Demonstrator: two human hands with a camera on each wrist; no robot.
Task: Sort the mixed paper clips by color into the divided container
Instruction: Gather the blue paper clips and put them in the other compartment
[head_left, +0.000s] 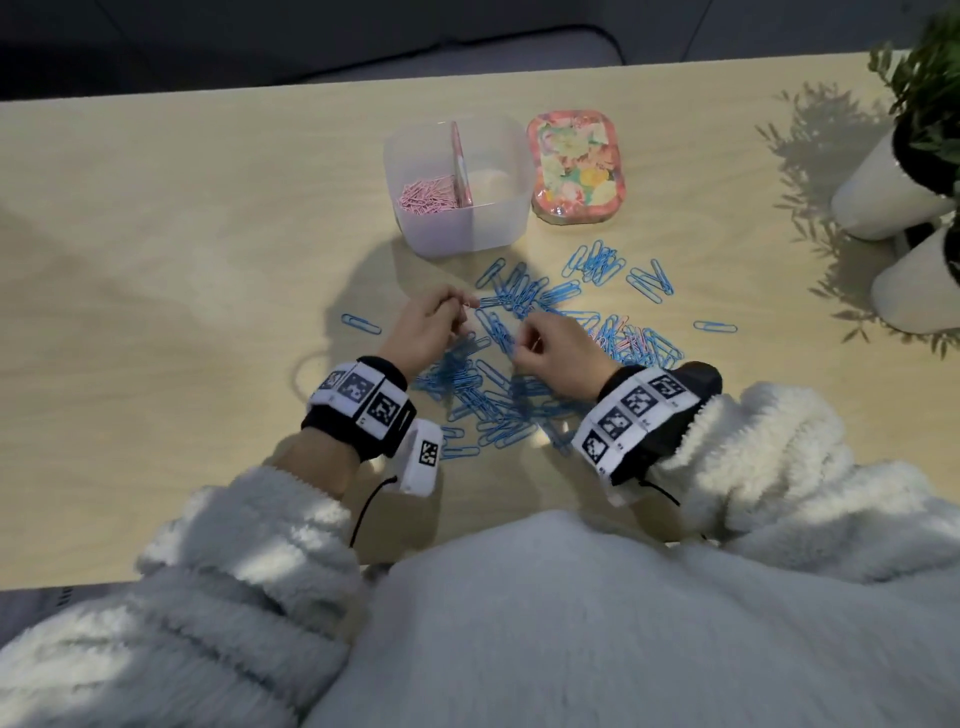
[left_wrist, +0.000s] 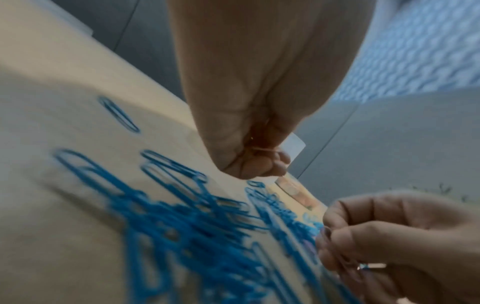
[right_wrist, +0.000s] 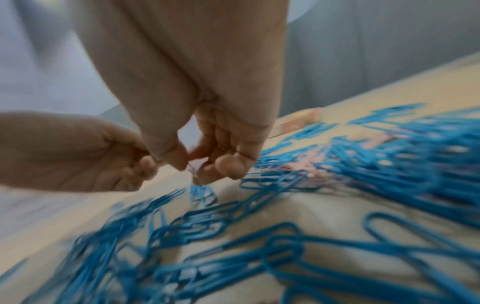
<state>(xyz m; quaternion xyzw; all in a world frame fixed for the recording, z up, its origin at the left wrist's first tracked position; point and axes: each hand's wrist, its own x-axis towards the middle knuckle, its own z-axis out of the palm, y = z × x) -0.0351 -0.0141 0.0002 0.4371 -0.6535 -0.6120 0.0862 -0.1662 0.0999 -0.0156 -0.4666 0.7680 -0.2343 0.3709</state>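
The left hand (head_left: 423, 325) pinches a pink clip (head_left: 470, 303); the right hand (head_left: 558, 351) pinches another over the blue pile (head_left: 519, 364). Each should go into the container (head_left: 460, 184) at 12 o'clock on the desk (head_left: 182, 260), pink compartment.

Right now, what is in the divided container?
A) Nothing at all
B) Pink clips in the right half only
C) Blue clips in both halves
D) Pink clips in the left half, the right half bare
D: in the head view the divided container holds pink clips left of its divider; no clips show right of it, and the blue clips lie on the table.
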